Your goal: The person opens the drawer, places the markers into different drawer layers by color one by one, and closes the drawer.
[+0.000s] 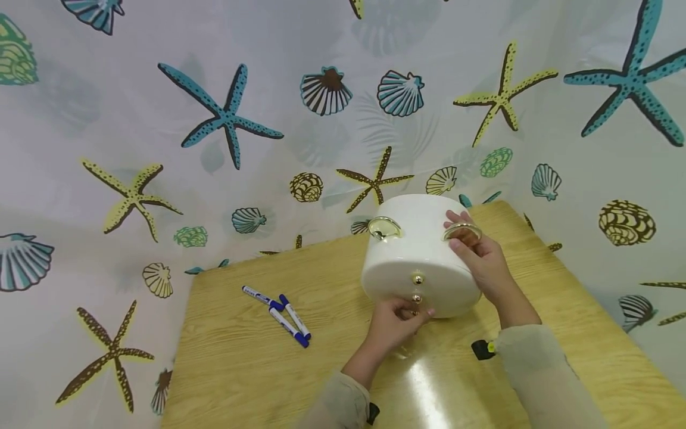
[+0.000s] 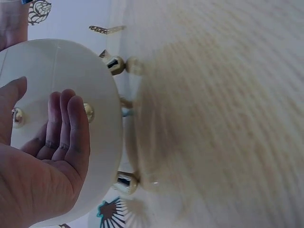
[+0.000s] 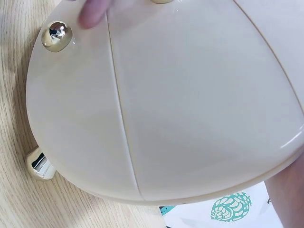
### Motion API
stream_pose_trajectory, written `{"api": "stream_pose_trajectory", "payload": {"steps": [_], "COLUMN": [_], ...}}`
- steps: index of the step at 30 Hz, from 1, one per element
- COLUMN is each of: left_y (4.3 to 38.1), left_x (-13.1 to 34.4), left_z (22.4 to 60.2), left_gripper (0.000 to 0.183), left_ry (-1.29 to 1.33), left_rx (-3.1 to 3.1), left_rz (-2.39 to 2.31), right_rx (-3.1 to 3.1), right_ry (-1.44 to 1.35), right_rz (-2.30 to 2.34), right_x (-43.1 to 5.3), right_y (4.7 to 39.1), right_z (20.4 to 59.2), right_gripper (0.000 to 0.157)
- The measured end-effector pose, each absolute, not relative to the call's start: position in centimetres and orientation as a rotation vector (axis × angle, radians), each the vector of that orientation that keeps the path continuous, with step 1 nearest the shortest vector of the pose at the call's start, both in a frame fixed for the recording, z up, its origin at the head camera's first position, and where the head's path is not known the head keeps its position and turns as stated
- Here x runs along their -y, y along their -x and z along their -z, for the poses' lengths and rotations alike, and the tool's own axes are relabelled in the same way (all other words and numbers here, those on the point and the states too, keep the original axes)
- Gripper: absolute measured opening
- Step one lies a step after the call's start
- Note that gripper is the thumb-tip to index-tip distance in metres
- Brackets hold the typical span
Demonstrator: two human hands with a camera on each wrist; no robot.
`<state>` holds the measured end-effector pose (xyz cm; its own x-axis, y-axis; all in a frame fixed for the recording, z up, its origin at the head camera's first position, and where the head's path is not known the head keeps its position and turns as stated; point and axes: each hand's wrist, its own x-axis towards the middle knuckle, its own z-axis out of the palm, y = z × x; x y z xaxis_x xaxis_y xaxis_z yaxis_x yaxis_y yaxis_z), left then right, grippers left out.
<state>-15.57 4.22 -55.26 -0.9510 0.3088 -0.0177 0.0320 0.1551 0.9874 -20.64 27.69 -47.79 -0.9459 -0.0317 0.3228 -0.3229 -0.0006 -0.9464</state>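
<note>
A glossy white rounded box (image 1: pixel 423 250) stands on the wooden table, with gold feet (image 2: pixel 126 183) under it. Two gold loops (image 1: pixel 384 227) rise from its top, and gold knobs (image 1: pixel 417 279) line its front. My left hand (image 1: pixel 396 325) is at the lower front; in the left wrist view its thumb and forefinger lie apart around one knob (image 2: pixel 17 118), the other fingers extended. Whether it touches the knob is hard to see. My right hand (image 1: pixel 485 262) rests against the box's right side by the right loop, fingers extended on the top, thumb nearer the front.
Three white markers with blue caps, including one marker (image 1: pixel 289 317), lie left of the box on the table (image 1: pixel 225 369). Behind and right hangs a curtain (image 1: pixel 278 179) printed with starfish and shells. A small black object (image 1: pixel 483 350) is beside the right sleeve.
</note>
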Motion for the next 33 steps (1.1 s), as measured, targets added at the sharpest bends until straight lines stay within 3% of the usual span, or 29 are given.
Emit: {"api": "stream_pose_trajectory", "payload": {"steps": [11,18,23,33], "left_y": [15.9,15.9,16.0,16.1], "left_x": [-4.5,-4.9,-4.7,-5.3], "left_z": [56.9,58.4,59.2,59.5], "left_gripper": [0.027,0.051,0.051,0.040], "left_ry": [-0.213,-0.148,-0.051,-0.128], "left_rx": [-2.306,-2.414,-2.490,-2.421], "left_rz": [-1.890,-1.764,-1.667,-1.786], "right_rx": [2.069,2.052,2.059,2.042], "right_ry": [-0.372,-0.369,-0.384,-0.386], "right_rz": [-2.046,-2.037,-2.041,-2.041], "right_x": [-27.7,-27.9,-27.8,-27.8], "right_y": [20.8,20.7,20.6,20.7], "right_z": [47.8,48.1,48.3,47.9], "right_gripper": [0.014,0.015,0.014,0.016]}}
